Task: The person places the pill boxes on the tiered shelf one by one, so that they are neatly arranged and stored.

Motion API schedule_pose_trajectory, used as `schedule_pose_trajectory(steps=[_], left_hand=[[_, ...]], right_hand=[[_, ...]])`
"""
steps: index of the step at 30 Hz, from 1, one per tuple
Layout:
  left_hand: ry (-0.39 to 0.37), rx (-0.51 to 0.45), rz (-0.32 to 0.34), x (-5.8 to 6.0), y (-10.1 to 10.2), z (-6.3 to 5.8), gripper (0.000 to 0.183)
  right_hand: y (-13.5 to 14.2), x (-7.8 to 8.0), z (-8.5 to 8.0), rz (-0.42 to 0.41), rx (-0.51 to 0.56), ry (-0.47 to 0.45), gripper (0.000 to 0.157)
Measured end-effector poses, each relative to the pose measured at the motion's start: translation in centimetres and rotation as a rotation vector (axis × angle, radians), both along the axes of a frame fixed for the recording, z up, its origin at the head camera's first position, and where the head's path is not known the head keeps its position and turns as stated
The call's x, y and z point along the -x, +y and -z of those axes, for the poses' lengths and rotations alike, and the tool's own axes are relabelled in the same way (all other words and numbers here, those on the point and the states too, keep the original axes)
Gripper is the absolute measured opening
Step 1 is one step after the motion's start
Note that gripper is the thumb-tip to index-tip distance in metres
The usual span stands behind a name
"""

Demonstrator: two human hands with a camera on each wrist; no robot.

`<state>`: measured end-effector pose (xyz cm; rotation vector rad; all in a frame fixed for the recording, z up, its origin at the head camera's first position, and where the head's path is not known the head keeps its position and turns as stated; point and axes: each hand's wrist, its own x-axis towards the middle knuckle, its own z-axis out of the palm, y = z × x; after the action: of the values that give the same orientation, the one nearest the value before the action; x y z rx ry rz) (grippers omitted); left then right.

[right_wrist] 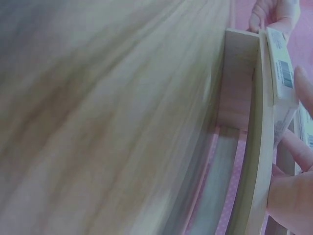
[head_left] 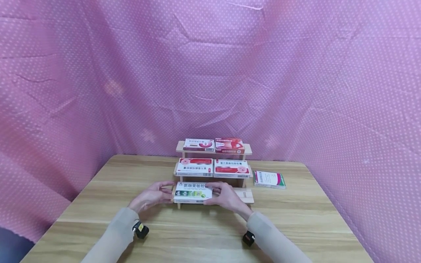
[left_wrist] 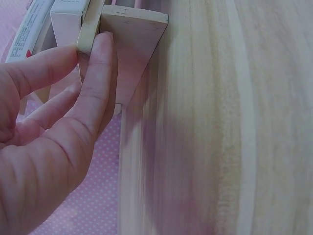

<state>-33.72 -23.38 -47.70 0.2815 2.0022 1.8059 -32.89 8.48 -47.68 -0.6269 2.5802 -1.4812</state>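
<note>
A white and green medicine box (head_left: 193, 193) lies on the left part of the lowest tier of a three-tier wooden display rack (head_left: 245, 195). My right hand (head_left: 227, 197) grips the right end of this box, with its thumb at the front corner and fingers at the back corner. At the rack's left end, my left hand (head_left: 154, 195) pinches the end of the lowest board (left_wrist: 90, 32) between thumb and fingers. In the right wrist view, the box's barcoded side (right_wrist: 283, 73) sits along the board's front edge.
Two red and white boxes (head_left: 195, 167) (head_left: 231, 168) lie on the middle tier. The top tier bears a white and magenta box (head_left: 198, 144) and a red box (head_left: 229, 145). A green and white box (head_left: 269, 179) lies on the wooden table (head_left: 312, 219), right of the rack. Pink dotted cloth (head_left: 210, 73) hangs behind.
</note>
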Motion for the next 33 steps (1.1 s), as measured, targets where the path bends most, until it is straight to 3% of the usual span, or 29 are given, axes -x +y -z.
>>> schedule_pose_trajectory(steps=[7, 17, 20, 24, 27, 33], left_hand=[[-0.005, -0.015, -0.004, 0.2, 0.0, 0.4, 0.076], [0.003, 0.001, -0.014, 0.1, 0.0, 0.4, 0.076], [0.006, 0.008, -0.017, 0.1, 0.0, 0.4, 0.076], [0.005, 0.006, -0.014, 0.1, 0.1, 0.2, 0.076], [0.002, 0.001, -0.007, 0.0, 0.1, 0.1, 0.076], [0.005, 0.000, -0.002, 0.0, 0.1, 0.2, 0.077]], right_hand=[[1.2, -0.1, 0.2, 0.019, 0.100, -0.073, 0.065], [3.8, -0.3, 0.5, 0.002, 0.131, -0.027, 0.033], [4.7, -0.8, -0.4, -0.010, 0.104, -0.035, 0.029], [6.1, -0.9, -0.7, -0.005, 0.090, -0.063, 0.027], [7.3, -0.4, 0.1, 0.005, 0.099, -0.075, 0.026], [9.4, -0.1, 0.1, -0.015, 0.114, -0.055, 0.026]])
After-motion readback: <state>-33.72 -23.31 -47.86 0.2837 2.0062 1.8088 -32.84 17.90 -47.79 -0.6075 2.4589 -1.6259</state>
